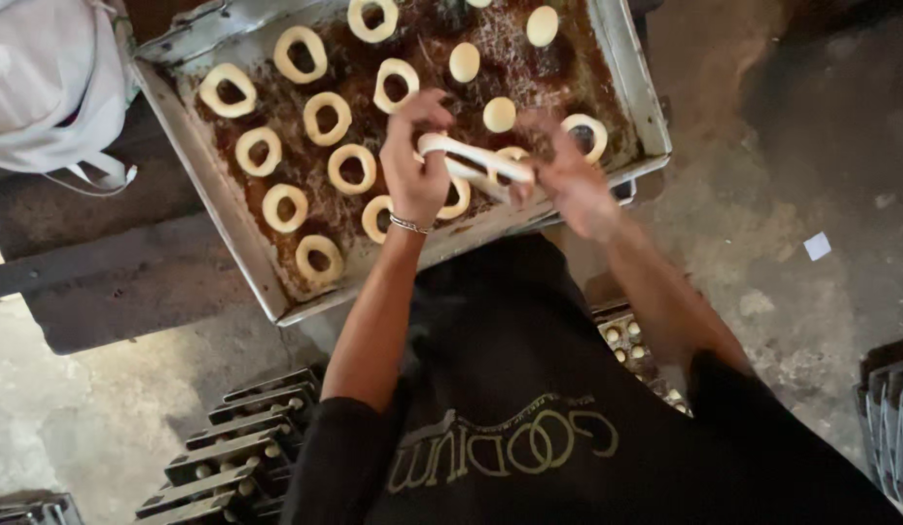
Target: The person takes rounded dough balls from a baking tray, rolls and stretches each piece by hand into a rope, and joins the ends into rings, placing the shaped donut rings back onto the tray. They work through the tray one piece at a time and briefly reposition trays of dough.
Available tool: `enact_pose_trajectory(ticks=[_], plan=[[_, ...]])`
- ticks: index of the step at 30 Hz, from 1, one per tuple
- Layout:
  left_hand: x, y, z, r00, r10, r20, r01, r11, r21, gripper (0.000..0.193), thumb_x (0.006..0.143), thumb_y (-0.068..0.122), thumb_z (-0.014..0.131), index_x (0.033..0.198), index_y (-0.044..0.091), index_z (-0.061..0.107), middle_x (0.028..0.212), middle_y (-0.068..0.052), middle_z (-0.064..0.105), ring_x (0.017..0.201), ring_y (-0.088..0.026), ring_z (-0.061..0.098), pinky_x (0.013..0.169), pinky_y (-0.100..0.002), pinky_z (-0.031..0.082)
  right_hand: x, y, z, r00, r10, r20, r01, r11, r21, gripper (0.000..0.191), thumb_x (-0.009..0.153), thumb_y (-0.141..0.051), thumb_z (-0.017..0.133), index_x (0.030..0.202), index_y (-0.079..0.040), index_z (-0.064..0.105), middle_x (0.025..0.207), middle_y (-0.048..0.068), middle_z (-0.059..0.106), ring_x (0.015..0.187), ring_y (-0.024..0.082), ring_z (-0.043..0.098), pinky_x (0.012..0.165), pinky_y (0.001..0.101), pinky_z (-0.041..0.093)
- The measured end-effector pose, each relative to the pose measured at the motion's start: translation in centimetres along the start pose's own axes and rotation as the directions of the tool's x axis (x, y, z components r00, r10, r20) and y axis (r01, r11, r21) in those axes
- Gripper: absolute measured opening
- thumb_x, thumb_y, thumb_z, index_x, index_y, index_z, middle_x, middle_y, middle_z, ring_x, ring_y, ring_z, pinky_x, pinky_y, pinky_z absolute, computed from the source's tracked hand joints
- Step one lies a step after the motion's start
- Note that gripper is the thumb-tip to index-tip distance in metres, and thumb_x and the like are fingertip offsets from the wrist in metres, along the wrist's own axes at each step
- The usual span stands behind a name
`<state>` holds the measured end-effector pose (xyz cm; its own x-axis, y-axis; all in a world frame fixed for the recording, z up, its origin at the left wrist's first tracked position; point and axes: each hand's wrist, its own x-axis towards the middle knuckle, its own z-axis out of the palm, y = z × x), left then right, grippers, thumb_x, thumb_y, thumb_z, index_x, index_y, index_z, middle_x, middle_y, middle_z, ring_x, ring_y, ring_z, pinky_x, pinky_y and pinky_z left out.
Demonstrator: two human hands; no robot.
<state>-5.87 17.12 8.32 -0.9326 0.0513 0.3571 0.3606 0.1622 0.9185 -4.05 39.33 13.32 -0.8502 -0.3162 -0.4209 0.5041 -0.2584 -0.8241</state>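
Pale, soft dough is stretched into a long thin strip of dough (476, 159) near the middle of the frame, just above the near edge of the big, rusty-brown metal baking tray (232, 228). The left hand (415, 160) pinches the strip's left end with fingers curled tight around it. The right hand (568, 180) is blurry, but it grips the strip's right end. The strip hangs between the two hands, over the tray's lower middle part.

Many pale dough rings (320, 117) lie in rows on the tray, mostly on its left and middle. They sit close together but with small gaps. One ring (319, 259) lies very near the tray's lower left edge. A few small round dough balls (464, 62) sit in the upper middle of the tray, with dark bare tray around them. Another ring (585, 134) lies close to the right rim.

A thin metal bracelet (408, 225) circles the left wrist, right at the tray's near rim.

At the upper left of the frame, a white cloth bag (43, 87) rests beside the tray's corner. The grey concrete floor (762, 194) is open on the right side. Dark metal moulds (237, 447) are stacked at the lower left.
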Motion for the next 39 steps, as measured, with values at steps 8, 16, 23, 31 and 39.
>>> enact_pose_trajectory(ticks=[8,16,23,31,39], plan=[[2.5,-2.1,7.2,0.894,-0.389,0.223,0.444,0.696,-0.564,0.074,0.084,-0.018,0.042,0.153,0.006,0.041,0.121,-0.014,0.062,0.097,-0.02,0.068,0.09,-0.038,0.062,3.6,1.1,-9.8,0.946,-0.315,-0.075,0.322,0.892,0.318,0.034,0.103,0.01,0.061,0.126,-0.013,0.052,0.099,0.007,0.055,0.079,0.019,0.057,0.069,0.0318,0.051],[6.0,-3.3,13.9,0.892,-0.436,0.12,0.376,0.862,0.34,0.022,0.092,-0.004,0.067,0.107,0.006,0.079,0.106,-0.013,0.064,0.08,-0.027,0.067,0.074,-0.04,0.055,6.8,-0.4,-13.1,0.845,-0.534,-0.043,0.152,0.316,-0.936,0.029,0.092,0.006,0.068,0.119,-0.005,0.071,0.116,0.016,0.062,0.097,0.033,0.067,0.077,0.0395,0.058],[6.7,-1.0,14.7,0.994,-0.107,0.03,0.067,0.792,0.607,0.021,0.088,0.013,0.077,0.108,0.006,0.072,0.119,-0.018,0.06,0.108,-0.039,0.061,0.081,-0.045,0.054,8.3,-1.7,-12.2,0.854,-0.504,0.128,0.163,0.025,-0.986,0.039,0.085,0.001,0.074,0.123,-0.002,0.067,0.129,0.026,0.053,0.109,0.045,0.058,0.088,0.0523,0.049],[2.5,2.3,6.6,0.942,-0.318,-0.106,0.327,0.804,0.496,0.016,0.097,0.009,0.075,0.112,0.007,0.072,0.116,-0.009,0.064,0.095,-0.028,0.071,0.078,-0.039,0.056,10.6,0.2,-6.4,0.824,-0.408,0.393,0.328,-0.22,-0.918,0.037,0.081,-0.03,0.083,0.113,-0.015,0.071,0.106,0.005,0.065,0.107,0.031,0.062,0.085,0.0482,0.048],[0.2,2.3,3.1,0.916,-0.386,-0.109,0.394,0.917,0.062,0.032,0.101,0.002,0.067,0.132,0.008,0.067,0.121,-0.011,0.072,0.101,-0.023,0.074,0.086,-0.033,0.06,8.6,0.2,-2.6,0.963,-0.175,0.204,0.266,0.517,-0.814,0.033,0.09,-0.016,0.083,0.114,-0.001,0.065,0.102,0.011,0.073,0.095,0.023,0.074,0.08,0.0372,0.059]])
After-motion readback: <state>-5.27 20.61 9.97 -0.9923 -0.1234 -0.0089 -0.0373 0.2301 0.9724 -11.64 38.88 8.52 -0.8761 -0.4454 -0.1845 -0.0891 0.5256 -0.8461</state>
